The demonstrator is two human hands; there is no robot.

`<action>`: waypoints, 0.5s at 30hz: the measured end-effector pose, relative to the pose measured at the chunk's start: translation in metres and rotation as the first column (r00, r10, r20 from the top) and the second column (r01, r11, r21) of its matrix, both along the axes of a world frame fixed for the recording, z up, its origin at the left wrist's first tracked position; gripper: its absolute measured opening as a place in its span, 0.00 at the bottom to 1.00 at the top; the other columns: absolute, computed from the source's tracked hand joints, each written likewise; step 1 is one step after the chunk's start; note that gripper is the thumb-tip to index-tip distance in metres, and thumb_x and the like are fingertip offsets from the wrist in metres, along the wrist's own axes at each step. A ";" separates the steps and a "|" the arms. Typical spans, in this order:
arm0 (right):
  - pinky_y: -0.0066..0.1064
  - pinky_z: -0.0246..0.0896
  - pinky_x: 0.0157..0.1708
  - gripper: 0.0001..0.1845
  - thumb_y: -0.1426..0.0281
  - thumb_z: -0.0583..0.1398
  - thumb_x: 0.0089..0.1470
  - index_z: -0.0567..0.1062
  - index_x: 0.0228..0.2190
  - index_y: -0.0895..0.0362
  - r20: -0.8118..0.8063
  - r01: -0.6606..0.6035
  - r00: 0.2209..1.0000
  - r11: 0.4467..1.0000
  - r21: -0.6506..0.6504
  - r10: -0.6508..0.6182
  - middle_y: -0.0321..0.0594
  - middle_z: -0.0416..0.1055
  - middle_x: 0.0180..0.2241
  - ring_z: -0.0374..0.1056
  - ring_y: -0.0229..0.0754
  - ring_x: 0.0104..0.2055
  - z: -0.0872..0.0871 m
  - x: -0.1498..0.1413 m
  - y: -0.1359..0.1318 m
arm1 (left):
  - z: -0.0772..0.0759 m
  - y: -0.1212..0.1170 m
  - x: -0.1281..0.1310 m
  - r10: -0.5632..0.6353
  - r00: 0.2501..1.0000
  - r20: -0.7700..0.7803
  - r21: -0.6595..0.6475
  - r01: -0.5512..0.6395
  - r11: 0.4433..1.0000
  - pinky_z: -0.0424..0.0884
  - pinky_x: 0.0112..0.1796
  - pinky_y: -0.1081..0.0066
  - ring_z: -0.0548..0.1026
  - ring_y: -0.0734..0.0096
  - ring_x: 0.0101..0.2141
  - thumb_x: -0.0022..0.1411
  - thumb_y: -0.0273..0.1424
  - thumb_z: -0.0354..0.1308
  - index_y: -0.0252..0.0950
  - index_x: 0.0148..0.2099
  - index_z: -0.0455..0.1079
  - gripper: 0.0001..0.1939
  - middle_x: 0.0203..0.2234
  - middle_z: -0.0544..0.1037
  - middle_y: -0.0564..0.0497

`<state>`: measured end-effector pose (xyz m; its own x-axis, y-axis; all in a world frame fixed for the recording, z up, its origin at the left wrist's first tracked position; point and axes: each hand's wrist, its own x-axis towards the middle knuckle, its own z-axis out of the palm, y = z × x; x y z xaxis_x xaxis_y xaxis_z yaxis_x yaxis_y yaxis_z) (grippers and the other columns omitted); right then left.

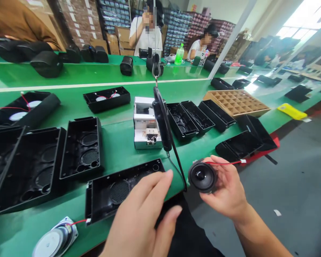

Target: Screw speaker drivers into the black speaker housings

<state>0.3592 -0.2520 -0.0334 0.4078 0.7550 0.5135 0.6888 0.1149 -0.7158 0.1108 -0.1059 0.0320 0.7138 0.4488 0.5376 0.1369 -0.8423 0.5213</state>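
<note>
My right hand [224,189] grips a small round black speaker driver [202,176], its cone turned up toward me and a red wire with a white plug trailing right. Over the near edge of a black speaker housing [104,196] my left hand [141,214] is held with fingers stretched and nothing in them. That housing lies open side up, with round grilles inside, partly covered by the hand. Another speaker driver [53,239] rests magnet side up at the lower left, its red wire reaching the housing's corner.
An electric screwdriver [162,121] hangs in front of a white screw feeder [147,134]. Several black housings [82,150] stand left and right on the green table. A divided cardboard tray [235,101] sits behind right. Co-workers [147,32] are across the table.
</note>
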 end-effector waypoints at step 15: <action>0.34 0.81 0.50 0.38 0.74 0.67 0.50 0.66 0.61 0.48 -0.170 -0.373 0.919 0.923 -0.091 0.355 0.43 0.77 0.51 0.81 0.46 0.48 0.034 -0.052 0.031 | 0.004 0.016 0.016 0.068 0.996 0.053 -0.800 0.001 0.600 0.75 0.40 0.75 0.82 0.71 0.37 0.68 0.33 0.64 0.43 0.40 0.83 0.06 0.36 0.85 0.54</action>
<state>0.3070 -0.2207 0.0010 0.1570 0.9173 0.3659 0.5014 0.2452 -0.8298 0.1272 -0.0900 0.0363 0.6652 0.7467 0.0004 0.0901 -0.0809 0.9926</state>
